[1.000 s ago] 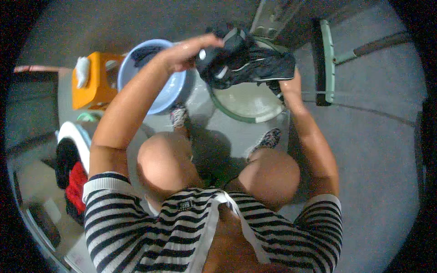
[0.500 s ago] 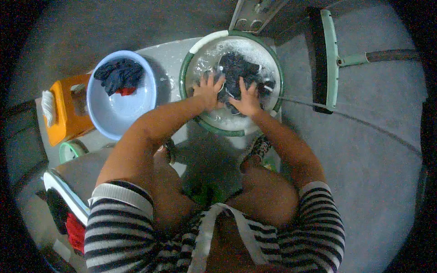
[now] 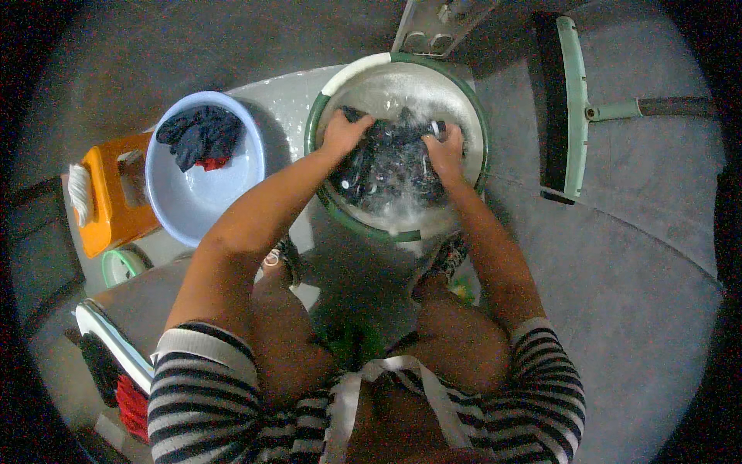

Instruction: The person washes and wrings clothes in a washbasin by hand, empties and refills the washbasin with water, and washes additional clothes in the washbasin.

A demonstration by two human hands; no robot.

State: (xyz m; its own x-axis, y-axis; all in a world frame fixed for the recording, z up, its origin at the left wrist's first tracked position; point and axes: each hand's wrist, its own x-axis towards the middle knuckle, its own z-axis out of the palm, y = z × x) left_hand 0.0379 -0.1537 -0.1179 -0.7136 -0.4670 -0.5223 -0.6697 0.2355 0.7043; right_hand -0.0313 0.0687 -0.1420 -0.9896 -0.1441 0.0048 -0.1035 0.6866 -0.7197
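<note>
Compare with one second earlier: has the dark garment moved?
Yes. The dark garment, then held up above the green-rimmed basin, now lies down inside it under both hands.

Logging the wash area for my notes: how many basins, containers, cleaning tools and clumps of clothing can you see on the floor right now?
Basins: 2, green-rimmed basin and light blue basin
Clumps of clothing: 2, dark wet garment under both hands, dark clothes in the blue basin
Orange container: 1
Floor squeegee: 1
Total: 6

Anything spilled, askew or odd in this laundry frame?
Nothing stands out. Both hands, left hand and right hand, press dark wet cloth inside the green-rimmed basin; more clothes sit in the blue basin.
</note>
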